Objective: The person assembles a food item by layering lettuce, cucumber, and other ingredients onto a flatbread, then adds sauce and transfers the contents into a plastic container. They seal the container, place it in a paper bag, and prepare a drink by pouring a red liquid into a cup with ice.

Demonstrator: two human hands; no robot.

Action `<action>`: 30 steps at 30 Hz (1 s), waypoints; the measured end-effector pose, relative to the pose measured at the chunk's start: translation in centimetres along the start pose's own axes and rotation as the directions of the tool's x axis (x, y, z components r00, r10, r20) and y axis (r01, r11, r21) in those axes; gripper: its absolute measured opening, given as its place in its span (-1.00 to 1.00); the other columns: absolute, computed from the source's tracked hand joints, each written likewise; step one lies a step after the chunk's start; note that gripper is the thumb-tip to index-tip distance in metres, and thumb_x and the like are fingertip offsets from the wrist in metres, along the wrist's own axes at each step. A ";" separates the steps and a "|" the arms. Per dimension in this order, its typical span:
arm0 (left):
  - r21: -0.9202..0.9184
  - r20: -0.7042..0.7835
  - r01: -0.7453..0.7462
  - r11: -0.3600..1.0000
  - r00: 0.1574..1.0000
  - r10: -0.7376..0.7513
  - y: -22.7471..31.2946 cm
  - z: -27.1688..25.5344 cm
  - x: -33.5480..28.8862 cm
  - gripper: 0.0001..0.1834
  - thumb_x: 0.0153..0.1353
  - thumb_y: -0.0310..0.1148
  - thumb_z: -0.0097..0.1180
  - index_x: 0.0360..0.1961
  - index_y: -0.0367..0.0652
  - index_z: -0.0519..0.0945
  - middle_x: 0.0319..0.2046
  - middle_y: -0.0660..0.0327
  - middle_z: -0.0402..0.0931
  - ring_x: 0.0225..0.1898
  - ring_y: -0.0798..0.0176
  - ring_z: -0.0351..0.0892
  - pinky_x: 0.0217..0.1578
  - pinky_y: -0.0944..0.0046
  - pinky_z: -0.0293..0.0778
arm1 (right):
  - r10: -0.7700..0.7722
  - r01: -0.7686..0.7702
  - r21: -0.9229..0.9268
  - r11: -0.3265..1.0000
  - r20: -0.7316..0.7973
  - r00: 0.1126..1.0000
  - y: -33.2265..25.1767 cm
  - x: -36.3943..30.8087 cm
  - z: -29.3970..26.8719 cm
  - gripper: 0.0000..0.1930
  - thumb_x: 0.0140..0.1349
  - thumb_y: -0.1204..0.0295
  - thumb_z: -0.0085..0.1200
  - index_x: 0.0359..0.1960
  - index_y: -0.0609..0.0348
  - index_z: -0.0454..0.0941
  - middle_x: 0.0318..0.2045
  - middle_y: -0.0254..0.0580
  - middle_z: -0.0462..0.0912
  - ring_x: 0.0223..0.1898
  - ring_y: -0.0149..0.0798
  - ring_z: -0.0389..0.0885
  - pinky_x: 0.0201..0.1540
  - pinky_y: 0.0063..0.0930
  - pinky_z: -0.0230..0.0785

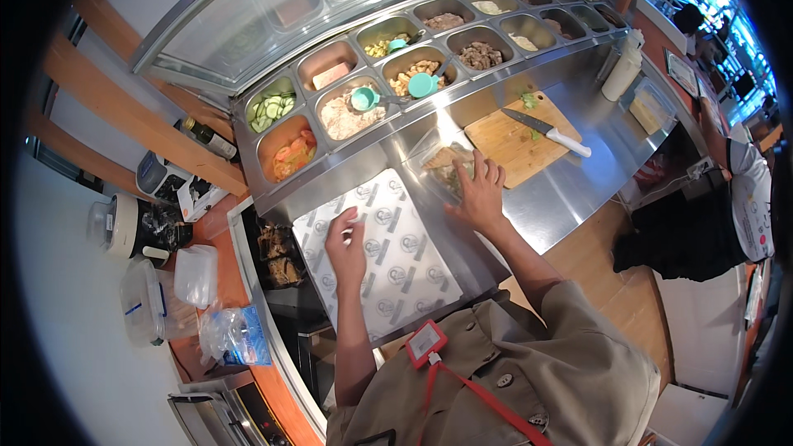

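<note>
A sheet of white printed wrapping paper (396, 268) lies on the steel counter in front of me. Over its left part hovers my left hand (347, 249), fingers loosely curled and apart, with nothing visible in it. My right hand (481, 198) is spread over the near right side of a clear plastic pack (438, 149) with what looks like a sandwich inside. Whether the fingers touch the pack, I cannot tell. Just right of it is a wooden cutting board (496, 144), bearing a white-handled knife (545, 130) and green leafy scraps (529, 101).
Steel food pans line the back, including cucumber slices (271, 111), tomatoes (293, 155) and pans with teal scoops (423, 84). A white squeeze bottle (622, 73) stands at the right. Plastic tubs (144, 301) sit on the left counter. Another person (702, 215) stands at far right.
</note>
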State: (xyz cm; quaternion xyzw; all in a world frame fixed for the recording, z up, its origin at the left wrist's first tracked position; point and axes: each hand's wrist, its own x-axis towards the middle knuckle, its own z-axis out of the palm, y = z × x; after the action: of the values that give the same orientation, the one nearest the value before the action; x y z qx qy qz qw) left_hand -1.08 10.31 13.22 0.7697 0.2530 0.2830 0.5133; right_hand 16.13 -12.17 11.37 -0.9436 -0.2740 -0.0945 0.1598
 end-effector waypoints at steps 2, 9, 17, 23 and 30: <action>-0.123 0.106 0.116 0.986 0.989 -0.103 0.0 5.4 1.8 -0.64 0.26 -0.46 0.23 0.10 -0.17 0.63 -0.04 0.20 0.64 -0.17 0.32 0.57 -0.12 0.31 0.47 | 0.056 -0.054 -0.031 0.998 0.071 0.996 1.2 -0.1 0.5 0.05 -0.23 0.02 0.48 0.39 -0.09 0.26 0.38 0.21 0.14 0.34 0.31 0.12 0.34 0.40 -0.09; -0.207 0.199 0.501 0.841 0.863 -0.465 -3.5 18.2 4.2 -0.42 0.26 -0.34 0.29 0.27 -0.30 0.44 -0.09 0.08 0.57 -0.33 0.34 0.58 -0.42 0.35 0.57 | 0.101 -0.135 0.176 0.975 0.190 0.977 4.1 -0.1 1.5 0.07 -0.22 0.00 0.46 0.42 -0.04 0.22 0.42 0.27 0.09 0.37 0.40 0.12 0.30 0.40 0.10; -0.278 0.413 0.551 0.787 0.808 -0.420 -5.9 18.8 4.0 -0.47 0.29 -0.14 0.18 0.16 -0.17 0.35 0.06 -0.02 0.48 0.05 0.00 0.55 -0.01 0.02 0.54 | 0.115 -0.162 0.337 0.928 0.157 0.981 4.0 -0.6 1.8 0.03 -0.29 -0.03 0.43 0.30 0.16 0.34 0.15 0.32 0.39 0.19 0.29 0.37 0.26 0.05 0.25; -0.020 0.534 0.397 0.918 0.780 -0.326 -6.7 21.9 1.4 -0.43 0.30 -0.14 0.19 0.20 -0.23 0.35 0.08 -0.07 0.48 0.10 0.05 0.54 -0.03 0.10 0.55 | 0.266 -0.242 0.414 0.877 0.001 0.964 4.4 -5.7 2.2 0.10 -0.44 0.04 0.48 0.26 0.29 0.34 0.17 0.31 0.30 0.17 0.22 0.30 0.20 -0.01 0.26; -0.077 0.791 0.417 0.906 0.578 -0.199 2.2 32.5 -10.9 -0.41 0.29 -0.12 0.18 0.22 -0.23 0.34 0.09 -0.08 0.47 0.12 0.05 0.52 0.00 0.08 0.54 | 0.248 -0.245 0.400 0.883 0.045 0.968 6.5 -9.9 -5.1 0.06 -0.15 -0.03 0.37 0.40 0.21 0.22 0.27 0.28 0.26 0.19 0.21 0.31 0.24 -0.04 0.21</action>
State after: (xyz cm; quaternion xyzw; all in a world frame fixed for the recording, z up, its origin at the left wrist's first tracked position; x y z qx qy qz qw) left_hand 13.93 -18.91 3.19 0.6863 0.1028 -0.1355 0.7071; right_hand 10.98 -24.02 11.88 -0.9173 -0.1646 -0.0187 0.3620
